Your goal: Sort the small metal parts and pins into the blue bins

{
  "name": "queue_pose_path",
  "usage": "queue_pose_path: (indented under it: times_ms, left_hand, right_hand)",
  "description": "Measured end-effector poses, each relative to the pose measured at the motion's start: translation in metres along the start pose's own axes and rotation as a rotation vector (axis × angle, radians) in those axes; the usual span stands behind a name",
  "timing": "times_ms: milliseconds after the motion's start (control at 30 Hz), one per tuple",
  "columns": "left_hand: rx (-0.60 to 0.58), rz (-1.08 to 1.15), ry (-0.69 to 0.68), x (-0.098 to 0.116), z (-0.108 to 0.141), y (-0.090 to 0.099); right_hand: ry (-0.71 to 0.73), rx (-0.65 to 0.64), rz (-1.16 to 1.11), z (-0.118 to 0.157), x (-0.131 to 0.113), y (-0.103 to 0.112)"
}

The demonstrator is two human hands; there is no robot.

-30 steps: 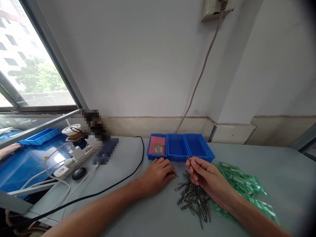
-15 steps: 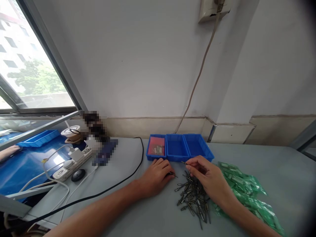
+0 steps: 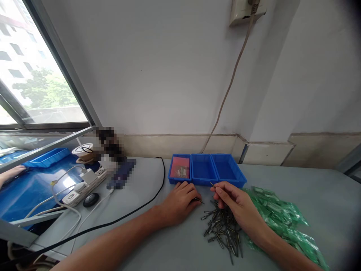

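Loose metal blind rivets (image 3: 222, 227) lie in a heap on the grey table. My right hand (image 3: 238, 205) hovers over the back of this heap, its thumb and fingers pinched on one rivet (image 3: 212, 184) that points toward the blue bins. To the left of the heap, my left hand (image 3: 179, 203) rests on the table with curled fingers. A thin rivet end (image 3: 199, 200) sticks out between its thumb and forefinger; how many it holds is hidden.
Three joined blue bins (image 3: 204, 168) stand behind my hands; the left one holds a red card (image 3: 181, 162) and a small clear bag. Green plastic bags (image 3: 278, 210) lie at right. At left are a black cable (image 3: 132, 207), a mouse (image 3: 90, 200), a power strip (image 3: 84, 188) and another person's hand (image 3: 12, 173).
The rivet in my right hand has tilted a little and the fingers have shifted slightly on it. My left hand stays in place. The whole view has drifted slightly.
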State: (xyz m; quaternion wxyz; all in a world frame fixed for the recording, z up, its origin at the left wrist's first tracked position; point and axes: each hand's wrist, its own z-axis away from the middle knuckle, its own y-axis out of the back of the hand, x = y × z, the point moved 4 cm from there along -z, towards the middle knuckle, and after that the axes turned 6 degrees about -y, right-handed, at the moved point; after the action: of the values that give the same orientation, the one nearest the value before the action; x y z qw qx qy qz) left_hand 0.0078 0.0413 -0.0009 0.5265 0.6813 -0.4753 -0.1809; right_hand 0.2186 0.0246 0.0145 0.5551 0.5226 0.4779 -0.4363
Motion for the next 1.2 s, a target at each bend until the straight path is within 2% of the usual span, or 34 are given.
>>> queue_pose_path:
  times_ms: [600,967,1200]
  left_hand:
    - [-0.004,-0.010,-0.004,-0.0014,0.0008,-0.0013]
    - [-0.006,0.003,-0.002,-0.0005,0.0001,0.0006]
    - [-0.017,0.009,-0.003,0.0004,-0.0001,0.0015]
  right_hand:
    - [-0.067,0.013,-0.101,-0.0034,0.0065,0.0006]
    - [-0.042,-0.002,-0.044,-0.0020,0.0022,-0.0026]
    - [0.014,-0.060,0.040,0.0052,0.0018,-0.0072]
